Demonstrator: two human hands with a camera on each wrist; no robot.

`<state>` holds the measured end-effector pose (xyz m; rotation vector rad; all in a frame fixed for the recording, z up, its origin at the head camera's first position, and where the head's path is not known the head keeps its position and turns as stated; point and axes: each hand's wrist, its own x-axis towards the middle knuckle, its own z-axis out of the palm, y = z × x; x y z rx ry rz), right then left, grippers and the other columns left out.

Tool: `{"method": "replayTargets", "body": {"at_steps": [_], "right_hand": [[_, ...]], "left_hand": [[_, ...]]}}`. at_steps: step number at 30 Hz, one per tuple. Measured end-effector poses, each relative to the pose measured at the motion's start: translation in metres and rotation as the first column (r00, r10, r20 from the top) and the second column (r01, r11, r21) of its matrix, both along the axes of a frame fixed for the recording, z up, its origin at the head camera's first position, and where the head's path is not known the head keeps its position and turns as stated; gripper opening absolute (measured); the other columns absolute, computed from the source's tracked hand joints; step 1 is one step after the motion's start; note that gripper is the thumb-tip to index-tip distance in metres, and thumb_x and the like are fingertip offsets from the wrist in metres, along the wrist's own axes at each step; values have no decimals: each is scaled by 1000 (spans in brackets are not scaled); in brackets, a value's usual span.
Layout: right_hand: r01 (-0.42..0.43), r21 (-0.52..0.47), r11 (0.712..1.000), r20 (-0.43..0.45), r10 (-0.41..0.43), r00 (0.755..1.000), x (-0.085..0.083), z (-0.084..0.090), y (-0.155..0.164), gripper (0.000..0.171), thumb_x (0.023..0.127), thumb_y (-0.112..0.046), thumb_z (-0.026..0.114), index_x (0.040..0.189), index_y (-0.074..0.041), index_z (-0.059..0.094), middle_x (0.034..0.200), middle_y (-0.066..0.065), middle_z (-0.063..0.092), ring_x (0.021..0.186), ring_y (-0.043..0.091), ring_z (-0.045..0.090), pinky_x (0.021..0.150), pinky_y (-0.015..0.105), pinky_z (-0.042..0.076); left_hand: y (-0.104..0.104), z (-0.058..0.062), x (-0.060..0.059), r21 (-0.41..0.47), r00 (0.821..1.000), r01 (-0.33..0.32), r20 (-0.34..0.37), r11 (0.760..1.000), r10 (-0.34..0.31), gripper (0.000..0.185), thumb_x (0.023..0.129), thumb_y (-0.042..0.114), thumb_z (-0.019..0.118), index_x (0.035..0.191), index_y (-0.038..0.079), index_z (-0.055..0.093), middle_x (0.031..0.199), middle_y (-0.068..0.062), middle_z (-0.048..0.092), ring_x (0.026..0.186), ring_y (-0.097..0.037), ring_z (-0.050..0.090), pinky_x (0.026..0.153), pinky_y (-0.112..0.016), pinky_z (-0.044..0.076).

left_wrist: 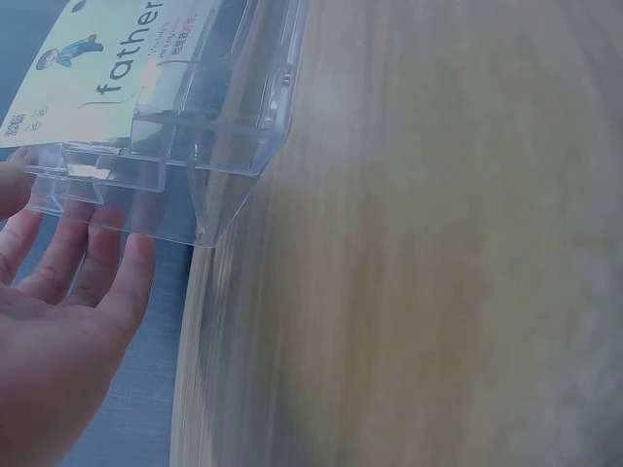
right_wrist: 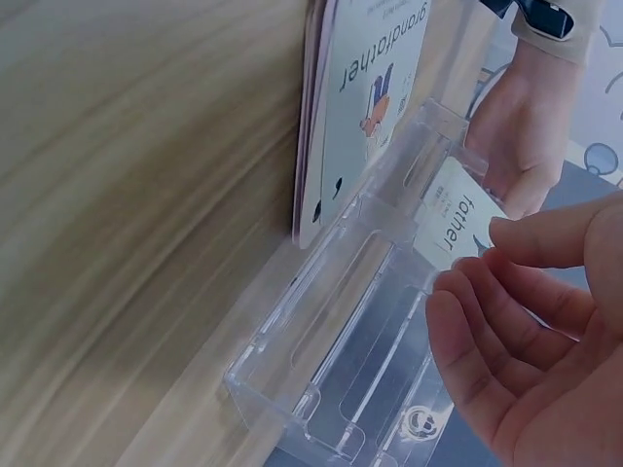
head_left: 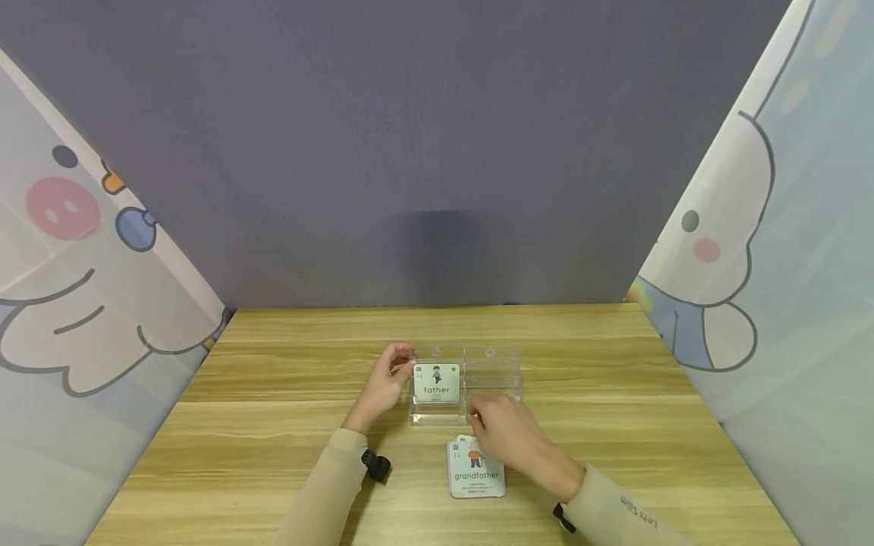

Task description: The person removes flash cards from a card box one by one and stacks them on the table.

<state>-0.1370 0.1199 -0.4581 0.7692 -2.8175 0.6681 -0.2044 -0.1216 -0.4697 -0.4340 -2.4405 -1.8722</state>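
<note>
A clear plastic card rack [head_left: 493, 370] with tiered slots stands on the table, a white "father" card [head_left: 437, 384] upright in its left column. My left hand [head_left: 384, 385] grips the rack's left edge; in the left wrist view the thumb is in front and the fingers [left_wrist: 131, 282] lie behind the clear plastic. Close to the rack's lower right part is my right hand [head_left: 508, 431], its fingers [right_wrist: 472, 360] loosely bent, with nothing seen between them. In front of the rack lies a small stack of cards, a "grandfather" card [head_left: 476, 479] on top, partly covered by the right hand.
The wooden table [head_left: 273, 440] ends at a grey curtain [head_left: 437, 152] behind the rack. Cartoon-printed curtains [head_left: 812, 250] flank it on both sides. Dark bands with small devices [head_left: 375, 465] sit on the wrists.
</note>
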Motion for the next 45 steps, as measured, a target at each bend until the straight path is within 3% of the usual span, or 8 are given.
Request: {"method": "replayTargets", "body": {"at_steps": [13,24,36,45], "right_hand": [[68,-116,991,-75,-77,994,-10,7,-3,3,88,-7,75,89,-7,72,80,-3,65,62,3,50,52,17,44],[80,-175,981,-162,-109,981,-23,12,-3,8,87,-8,78,92,-7,72,88,1,69,78,12,61,69,25,54],[74,-209,975,-168,-110,980,-34,14,-5,9,88,-8,77,97,-7,74,88,0,68,78,12,61,69,26,54],[67,-236,969,-185,-112,976,-43,13,-12,13,88,-12,79,99,-6,74,90,1,69,80,15,64,70,28,55]], "left_hand": [[0,0,0,10,1000,4,-1,1000,-4,25,103,-2,53,128,-6,51,126,-27,57,118,-39,55,104,-54,45],[0,-1,-2,3,1000,15,-2,1000,-15,25,104,-2,52,128,-5,50,128,-32,54,119,-42,53,104,-56,44],[2,-3,0,22,1000,-8,-7,1000,8,25,103,-3,52,128,-8,50,127,-32,54,118,-42,53,103,-59,43],[0,-31,-18,16,1000,-27,0,999,27,27,103,-4,52,130,-7,49,128,-31,55,118,-40,53,103,-58,44]]}}
